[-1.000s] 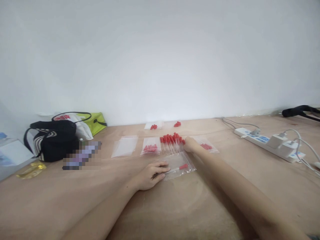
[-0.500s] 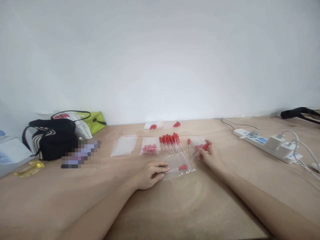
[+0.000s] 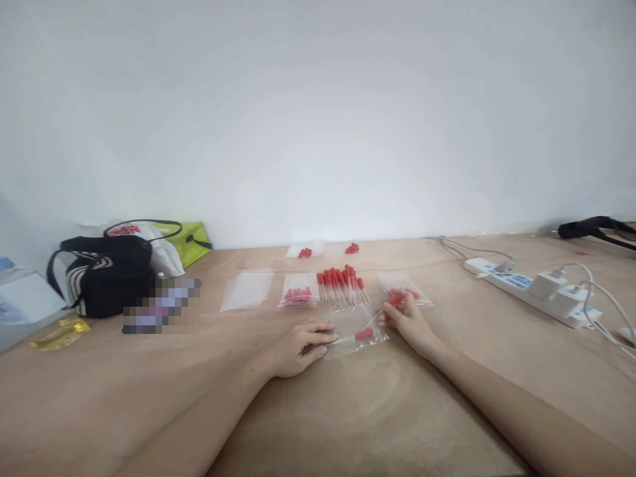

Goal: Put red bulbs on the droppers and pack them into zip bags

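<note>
My left hand [image 3: 302, 348] rests on the table, its fingers and thumb closed at the left edge of a clear zip bag [image 3: 342, 348]. Inside that bag lies a dropper with a red bulb [image 3: 364, 334]. Between the fingertips of my right hand [image 3: 405, 322] is another red-bulbed dropper [image 3: 396, 299], its thin tube pointing left over the bag's right end. A row of loose droppers [image 3: 340, 278] lies just behind the bag. To the right of the row, partly behind my right hand, is a filled bag of droppers [image 3: 420, 298].
Left of the loose droppers are a bag stack with red bulbs [image 3: 298, 295] and flat clear bags [image 3: 247, 290]. Small red pieces [image 3: 305, 252] lie on bags near the wall. A power strip [image 3: 521, 281] with cables is at right; a black bag [image 3: 112, 275] stands at left.
My right hand has moved left and nearer, bringing its dropper to the zip bag. One loose dropper has shifted left against the row. My left hand stays put.
</note>
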Tool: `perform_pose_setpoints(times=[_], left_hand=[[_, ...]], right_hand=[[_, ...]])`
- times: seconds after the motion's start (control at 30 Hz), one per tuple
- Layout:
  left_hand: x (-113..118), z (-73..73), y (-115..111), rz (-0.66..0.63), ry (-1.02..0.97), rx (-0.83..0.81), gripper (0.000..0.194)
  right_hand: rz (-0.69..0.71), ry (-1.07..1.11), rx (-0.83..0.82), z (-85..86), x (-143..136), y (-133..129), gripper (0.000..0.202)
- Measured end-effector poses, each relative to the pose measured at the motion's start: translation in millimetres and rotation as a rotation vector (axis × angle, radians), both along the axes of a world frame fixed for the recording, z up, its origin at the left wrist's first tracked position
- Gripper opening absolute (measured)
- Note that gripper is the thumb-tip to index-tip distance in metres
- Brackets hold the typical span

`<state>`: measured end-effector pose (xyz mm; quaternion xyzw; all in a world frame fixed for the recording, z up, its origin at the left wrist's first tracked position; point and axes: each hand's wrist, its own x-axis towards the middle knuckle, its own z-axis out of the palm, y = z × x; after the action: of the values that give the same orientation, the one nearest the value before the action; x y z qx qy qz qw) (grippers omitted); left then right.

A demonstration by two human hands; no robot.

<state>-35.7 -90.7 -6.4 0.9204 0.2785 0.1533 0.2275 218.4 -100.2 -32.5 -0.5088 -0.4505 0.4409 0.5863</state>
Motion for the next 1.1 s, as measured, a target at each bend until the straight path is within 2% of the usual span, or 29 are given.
perform_pose_setpoints(times=[0.17,0.3,0.4,0.53,0.77,0.83,0.9,1.0,1.1], left_hand=[[0,4.6,-3,0.043,0.035,-0.009,0.040],[-1,3.8,-4,0.075,0.033,-0.014,0.046],[-2,2.6,-4,0.067,0.038,-0.014,0.045],[0,4.1,-4,0.095,0.080,-0.022,0.043],[2,4.3,-1,0.019,0.027,0.001,0.035],[1,2.8,0,0.009,0.014,0.004,0.034],[1,1.4,0,0.003,0.008,0.009,0.034],[0,0.7,0,0.004,0.012,0.010,0.034],[0,2.0,0,-0.001,0.022,0.010,0.034]], right_hand=[[0.135,0.111,-0.034,5.3,-1,-4,0.039],[0.248,0.006,-0.074,8.4,-3,-8,0.042],[0.235,-0.059,-0.035,7.3,-3,-7,0.043],[0.254,-0.163,-0.003,4.1,-4,-5,0.035],[0.392,-0.330,-0.005,6.0,-4,-5,0.028],[0.371,-0.307,-0.046,9.1,0,0,0.026],[0.288,-0.335,-0.098,13.9,6,9,0.023],[0.126,-0.602,-0.095,23.1,13,32,0.016],[0.053,-0.889,-0.100,29.6,12,56,0.015]])
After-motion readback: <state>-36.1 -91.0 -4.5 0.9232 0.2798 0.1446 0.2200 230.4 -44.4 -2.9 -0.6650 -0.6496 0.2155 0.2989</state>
